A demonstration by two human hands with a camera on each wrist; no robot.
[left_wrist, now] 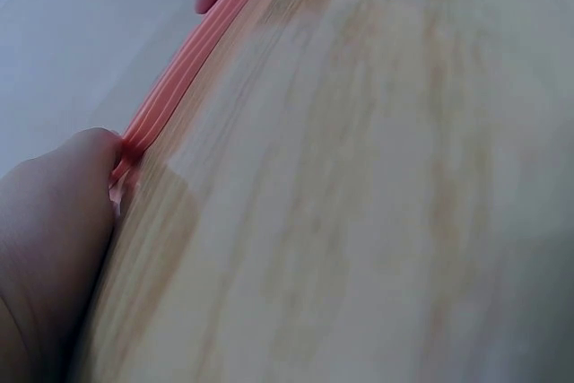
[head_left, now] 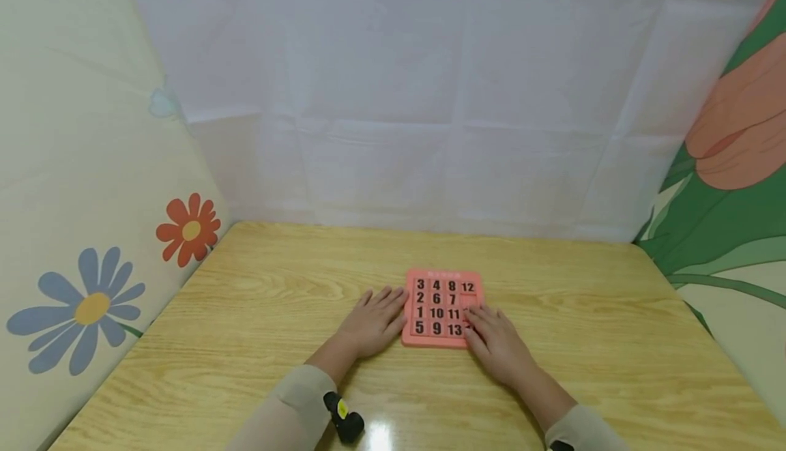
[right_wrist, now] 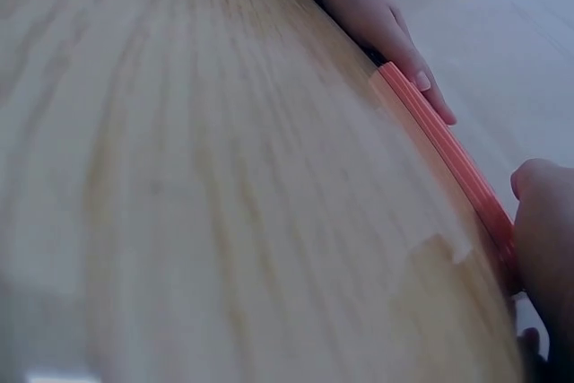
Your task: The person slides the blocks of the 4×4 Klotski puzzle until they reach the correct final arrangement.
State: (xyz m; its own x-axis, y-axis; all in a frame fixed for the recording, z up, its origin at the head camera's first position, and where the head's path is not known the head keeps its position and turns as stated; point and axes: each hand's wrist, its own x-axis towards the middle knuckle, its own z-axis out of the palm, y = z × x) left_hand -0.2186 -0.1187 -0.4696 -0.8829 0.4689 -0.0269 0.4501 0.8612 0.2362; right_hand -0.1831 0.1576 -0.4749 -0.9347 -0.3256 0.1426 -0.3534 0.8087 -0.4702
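Note:
A pink sliding number puzzle (head_left: 437,342) with black-numbered tiles lies flat on the wooden table. Its top row reads 3, 4, 8, 12, and the slot right of the 7 holds no tile. My left hand (head_left: 371,323) lies palm down at the puzzle's left edge, fingers extended and touching the frame. From the right, my right hand (head_left: 499,343) reaches over the frame, its fingertips on the right-hand column. Those fingers hide the lower tiles there. Both wrist views show the puzzle's ridged pink side edge (left_wrist: 188,62) from low down.
The wooden table (head_left: 245,287) stretches around the puzzle. A white creased sheet (head_left: 381,96) hangs behind it. Flower-printed cloths stand at the left (head_left: 74,164) and right (head_left: 731,246). A black device with a yellow mark (head_left: 345,418) is strapped at the left wrist.

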